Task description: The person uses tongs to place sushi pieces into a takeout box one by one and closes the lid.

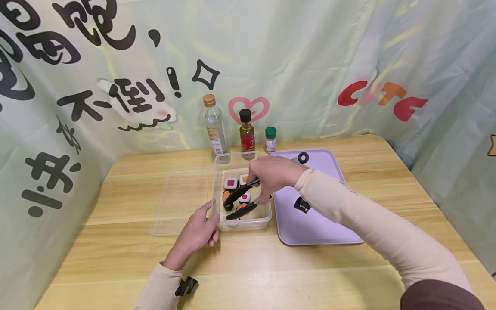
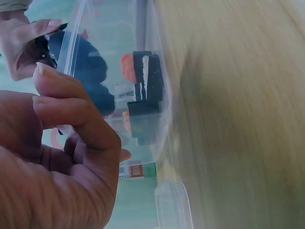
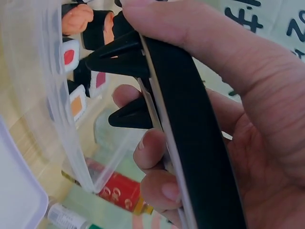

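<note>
A clear plastic container (image 1: 242, 224) holds several sushi pieces (image 1: 231, 183), some with orange tops and some rolls with white rice rims. My left hand (image 1: 196, 228) holds the container's near left corner, the index finger along its left wall and the other fingers curled. With my right hand (image 1: 274, 172) I grip black-handled tongs (image 3: 190, 133) from above. Their two black tips (image 1: 242, 211) are spread inside the container, low over the sushi at the near left. Whether a piece sits between the tips, I cannot tell.
A clear lid (image 1: 180, 202) lies left of the container. To the right is a purple tray (image 1: 321, 232), partly under my right forearm. Behind stand a tall glass bottle (image 1: 215, 129), a red-labelled bottle (image 1: 247, 135) and a green-capped jar (image 1: 270, 140), near the curtain.
</note>
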`<state>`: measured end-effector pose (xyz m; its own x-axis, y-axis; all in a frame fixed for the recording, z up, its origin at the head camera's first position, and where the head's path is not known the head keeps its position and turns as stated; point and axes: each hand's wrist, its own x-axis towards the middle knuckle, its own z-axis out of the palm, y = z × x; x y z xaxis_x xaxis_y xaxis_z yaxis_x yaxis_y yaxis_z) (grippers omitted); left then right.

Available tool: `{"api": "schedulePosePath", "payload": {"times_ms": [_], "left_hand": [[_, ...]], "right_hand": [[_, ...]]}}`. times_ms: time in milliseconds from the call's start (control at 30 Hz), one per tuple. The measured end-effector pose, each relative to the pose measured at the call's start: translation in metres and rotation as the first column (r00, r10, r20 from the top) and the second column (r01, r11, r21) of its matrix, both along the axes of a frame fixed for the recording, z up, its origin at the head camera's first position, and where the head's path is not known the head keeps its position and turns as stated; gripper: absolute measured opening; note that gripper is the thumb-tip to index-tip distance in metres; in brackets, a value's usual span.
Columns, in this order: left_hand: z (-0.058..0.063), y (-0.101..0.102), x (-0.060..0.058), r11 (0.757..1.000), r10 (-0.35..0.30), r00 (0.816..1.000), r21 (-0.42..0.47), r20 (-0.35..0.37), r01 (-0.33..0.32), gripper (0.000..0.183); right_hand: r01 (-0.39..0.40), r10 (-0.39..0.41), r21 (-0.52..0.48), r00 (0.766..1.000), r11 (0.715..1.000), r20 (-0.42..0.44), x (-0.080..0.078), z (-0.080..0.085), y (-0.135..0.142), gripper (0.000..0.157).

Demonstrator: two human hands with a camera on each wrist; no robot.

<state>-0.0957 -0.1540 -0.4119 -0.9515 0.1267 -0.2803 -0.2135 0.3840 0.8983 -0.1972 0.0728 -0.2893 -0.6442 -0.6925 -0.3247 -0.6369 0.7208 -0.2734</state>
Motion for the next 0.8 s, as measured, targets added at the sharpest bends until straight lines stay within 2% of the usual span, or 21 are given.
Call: {"api": "schedulePosePath", "payload": {"times_ms": [167, 467, 633, 800], "left_hand": [[0.000, 0.000, 0.001, 1.000, 0.000, 1.000, 0.001, 0.003, 0.000, 0.063], [0.001, -0.001, 0.000, 1.000, 0.002, 1.000, 0.000, -0.001, -0.002, 0.063], [0.001, -0.001, 0.000, 1.000, 0.000, 1.000, 0.000, -0.001, 0.000, 0.064], [0.001, -0.001, 0.001, 1.000, -0.002, 1.000, 0.002, -0.002, 0.002, 0.063]], "right_hand": [[0.029, -0.029, -0.069, 1.000, 0.997, 0.001, -0.001, 0.005, 0.020, 0.058], [0.154, -0.152, -0.215, 0.988, 0.964, 0.024, 0.000, 0.007, 0.068, 0.064], [0.277, -0.271, -0.280, 0.961, 0.919, 0.061, 0.001, 0.002, 0.099, 0.068], [0.420, -0.401, -0.333, 0.907, 0.844, 0.127, 0.005, -0.006, 0.127, 0.079]]}}
